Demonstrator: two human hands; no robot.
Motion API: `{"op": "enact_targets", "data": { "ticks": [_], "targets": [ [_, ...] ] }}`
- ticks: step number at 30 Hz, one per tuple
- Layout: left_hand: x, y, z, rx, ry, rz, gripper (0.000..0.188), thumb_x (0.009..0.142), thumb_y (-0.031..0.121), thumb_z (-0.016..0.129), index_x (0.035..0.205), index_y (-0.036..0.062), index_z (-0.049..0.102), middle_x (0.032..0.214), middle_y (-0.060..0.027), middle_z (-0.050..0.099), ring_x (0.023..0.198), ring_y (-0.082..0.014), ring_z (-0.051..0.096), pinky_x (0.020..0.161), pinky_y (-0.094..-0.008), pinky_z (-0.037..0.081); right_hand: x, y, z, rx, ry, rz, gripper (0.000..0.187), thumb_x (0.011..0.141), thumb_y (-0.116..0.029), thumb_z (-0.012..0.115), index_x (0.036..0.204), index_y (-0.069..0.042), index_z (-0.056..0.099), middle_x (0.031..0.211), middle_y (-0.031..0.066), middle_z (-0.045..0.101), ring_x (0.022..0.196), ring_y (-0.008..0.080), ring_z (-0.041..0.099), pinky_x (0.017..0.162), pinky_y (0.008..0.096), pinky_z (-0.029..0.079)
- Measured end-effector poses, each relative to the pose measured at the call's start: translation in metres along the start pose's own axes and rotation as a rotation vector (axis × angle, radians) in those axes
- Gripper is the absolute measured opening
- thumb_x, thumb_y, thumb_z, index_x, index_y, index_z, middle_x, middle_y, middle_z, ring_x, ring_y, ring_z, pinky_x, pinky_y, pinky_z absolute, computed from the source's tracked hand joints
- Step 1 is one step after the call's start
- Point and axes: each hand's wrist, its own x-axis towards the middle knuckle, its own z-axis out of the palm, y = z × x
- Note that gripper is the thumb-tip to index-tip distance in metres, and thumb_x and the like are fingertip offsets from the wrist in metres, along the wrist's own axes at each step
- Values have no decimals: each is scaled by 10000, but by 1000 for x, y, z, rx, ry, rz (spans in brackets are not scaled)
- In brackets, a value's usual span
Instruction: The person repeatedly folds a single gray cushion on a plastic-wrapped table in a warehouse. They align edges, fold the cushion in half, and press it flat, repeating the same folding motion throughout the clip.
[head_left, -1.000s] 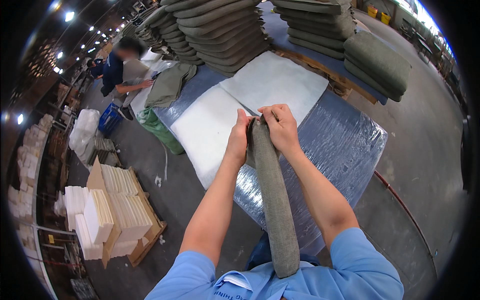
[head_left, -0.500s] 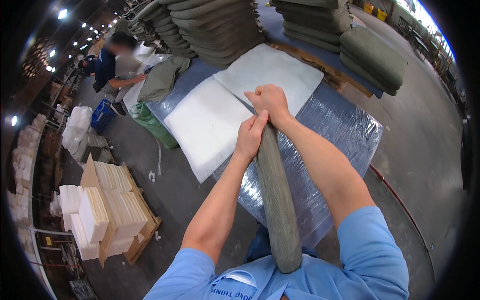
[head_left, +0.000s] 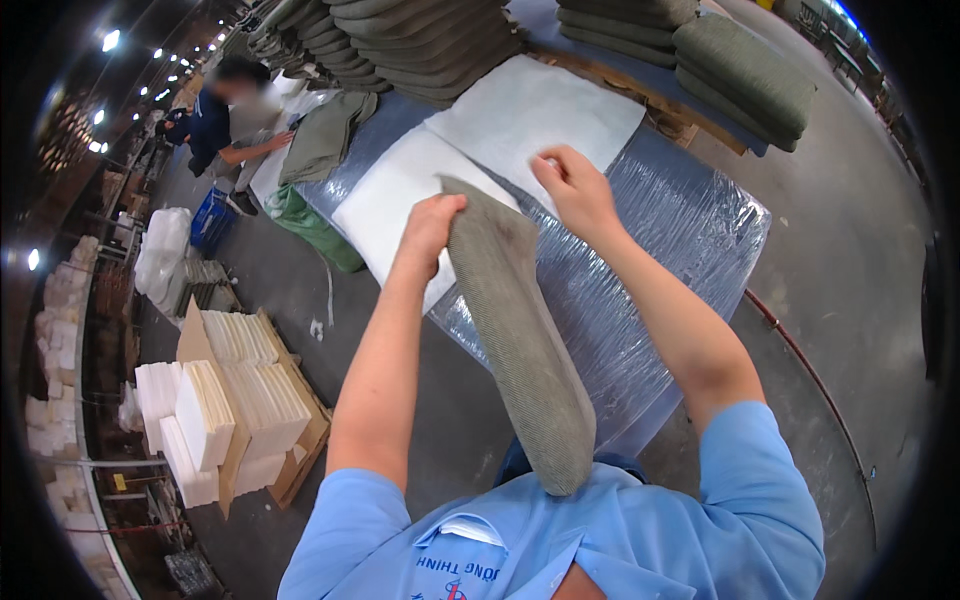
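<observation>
In the head view, the left hand [head_left: 428, 230] grips the cushion [head_left: 520, 340] by its upper end, its lower end against the shirt [head_left: 660, 530]; the right hand [head_left: 580, 192] is curled, off it. Held one-handed, the cushion could twist or slip

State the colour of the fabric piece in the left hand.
The fabric piece is greyish green, best seen in the head view.

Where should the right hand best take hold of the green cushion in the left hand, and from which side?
I would grip the cushion by the right corner of its far end, coming from the right. The left hand holds that end's left edge, while this corner sticks out free towards the right hand.
</observation>
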Motion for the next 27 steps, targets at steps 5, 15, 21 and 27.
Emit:
{"op": "enact_targets", "data": {
  "ticks": [5, 15, 21, 27],
  "targets": [
    [-4, -28, -41, -231, 153, -48, 346, 928, 272, 666, 1058, -48, 693, 981, -125, 711, 858, -219, 669, 763, -363, 536, -126, 110, -56, 4, -57, 304, 406, 996, -427, 647, 1086, -36, 704, 982, 82, 691, 910, 175, 630, 804, 326, 494],
    [-115, -146, -131, -598, 315, -262, 511, 957, 419, 550, 1208, -8, 675, 1158, -163, 714, 1004, -327, 704, 895, -415, 565, -230, 160, -92, 787, -72, 982, 601, 1015, -555, 588, 1369, -71, 622, 1352, 122, 618, 1273, 260, 551, 1056, 398, 443],
    [-203, -226, -103, -829, 143, -310, 580, 996, 482, 536, 1277, -9, 665, 1222, -172, 712, 1100, -343, 687, 989, -455, 535, -203, 67, -178, 443, -245, 661, 477, 1038, -421, 594, 1323, -41, 642, 1260, 83, 647, 1186, 190, 572, 1022, 351, 445],
    [-204, -295, -35, -948, -5, -678, 541, 975, 463, 685, 1223, -18, 691, 1181, -174, 729, 1102, -332, 694, 969, -473, 545, -216, -2, -231, 46, -265, 655, 454, 1017, -387, 632, 1301, -34, 642, 1163, 68, 670, 1091, 159, 596, 945, 332, 476]
  ]
}}
